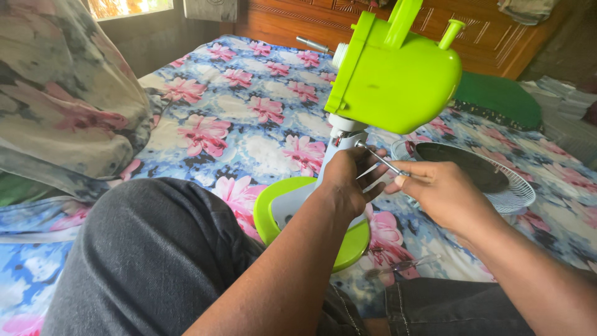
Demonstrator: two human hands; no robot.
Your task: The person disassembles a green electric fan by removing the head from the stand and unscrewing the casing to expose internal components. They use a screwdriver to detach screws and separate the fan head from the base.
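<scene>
Nearest me, my grey-trousered knee [155, 249] rose under my left forearm. My left hand [346, 180] was wrapped closed around the pale neck [333, 155] of the small fan, just above its round lime-green base [277, 208], which sat on the flowered bedsheet [249, 112] directly below that hand. My right hand [444, 190], close beside the left and nearly touching it, pinched a thin screwdriver [379, 160] between thumb and fingertips. The tool's long axis ran from my right fingers up and to the left, its tip pointing at the joint where the neck met the lime-green motor housing [395, 71]. The fan stood roughly upright, its long axis rising from the base away from me; the housing hung above both hands, with a bare metal shaft [314, 45] sticking out to the left.

Just beyond my right hand lay a white wire fan guard [516, 193] flat on the sheet. Left of my left hand the sheet lay open up to a bundled floral quilt [62, 93]. Farthest off, behind the housing, stood the wooden headboard [485, 31] and a green pillow [497, 99].
</scene>
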